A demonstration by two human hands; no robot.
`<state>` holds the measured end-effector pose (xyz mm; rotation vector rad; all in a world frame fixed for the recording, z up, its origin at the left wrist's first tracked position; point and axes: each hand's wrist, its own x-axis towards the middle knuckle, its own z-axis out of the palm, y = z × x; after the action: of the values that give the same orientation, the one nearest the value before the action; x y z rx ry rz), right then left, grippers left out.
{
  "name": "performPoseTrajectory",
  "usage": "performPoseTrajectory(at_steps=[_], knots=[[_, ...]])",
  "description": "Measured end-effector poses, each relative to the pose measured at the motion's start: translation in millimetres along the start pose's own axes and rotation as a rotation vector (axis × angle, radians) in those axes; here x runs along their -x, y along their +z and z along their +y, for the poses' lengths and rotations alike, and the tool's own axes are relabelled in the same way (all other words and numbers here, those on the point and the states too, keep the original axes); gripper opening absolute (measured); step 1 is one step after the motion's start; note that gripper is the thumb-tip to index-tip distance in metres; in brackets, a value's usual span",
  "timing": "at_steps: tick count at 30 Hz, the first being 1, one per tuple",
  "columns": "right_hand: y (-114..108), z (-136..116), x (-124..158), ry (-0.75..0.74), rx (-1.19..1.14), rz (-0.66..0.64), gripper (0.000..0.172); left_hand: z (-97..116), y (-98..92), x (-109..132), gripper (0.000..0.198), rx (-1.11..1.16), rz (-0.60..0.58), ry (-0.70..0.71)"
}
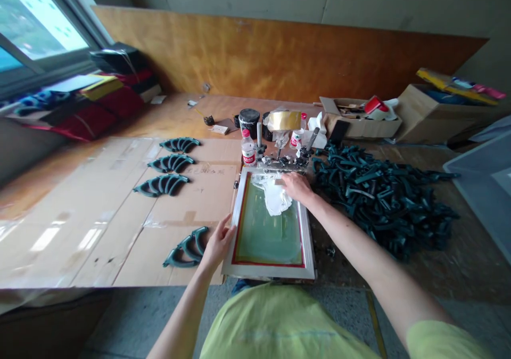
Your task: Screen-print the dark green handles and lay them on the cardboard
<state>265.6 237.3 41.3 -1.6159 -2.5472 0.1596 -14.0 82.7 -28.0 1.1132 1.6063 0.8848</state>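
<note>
A screen printing frame with pale wooden edges and green mesh lies before me. White ink is spread over the far part of its mesh. My right hand is closed on a small light-coloured squeegee at the far end, its lower edge in the ink. At the near left, my left hand grips the frame's side edge, thumb near the top and fingers partly hidden. Beside that hand, a dark green curved, ribbed plastic part rests on cardboard. A metal hinge clamp stands at the frame's far edge.
Several more curved parts lie in a column on the cardboard. A large heap of dark green parts sits at right. Bottles, a black tub, tape and an open box stand behind.
</note>
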Motion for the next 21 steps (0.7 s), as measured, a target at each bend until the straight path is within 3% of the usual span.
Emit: performPoseTrajectory(at_steps=[3,7,10,14,18,21], knots=[[5.0,-1.6,33.3,-0.21,-0.011,0.008,0.014,3.1,-0.1,2.6,0.066,0.023,0.022,-0.032],[-6.1,5.6,60.7,-0.397,-0.071,-0.032,0.025,7.1,1.7,4.4,0.066,0.081,0.049,-0.049],[-13.4,9.3,54.2,-0.389,-0.103,-0.071,0.017,7.4,1.8,4.2,0.067,0.099,0.028,-0.044],[3.1,-0.3,50.3,-0.254,-0.115,0.1,0.019,10.1,1.1,5.8,0.07,0.13,0.011,-0.044],[20.0,-5.5,73.9,-0.322,-0.151,0.166,0.028,16.0,1.7,9.3,0.073,0.15,0.021,-0.067],[9.9,0.1,72.0,-0.329,-0.18,0.127,0.019,21.6,1.5,11.3,0.073,0.143,0.027,-0.077]])
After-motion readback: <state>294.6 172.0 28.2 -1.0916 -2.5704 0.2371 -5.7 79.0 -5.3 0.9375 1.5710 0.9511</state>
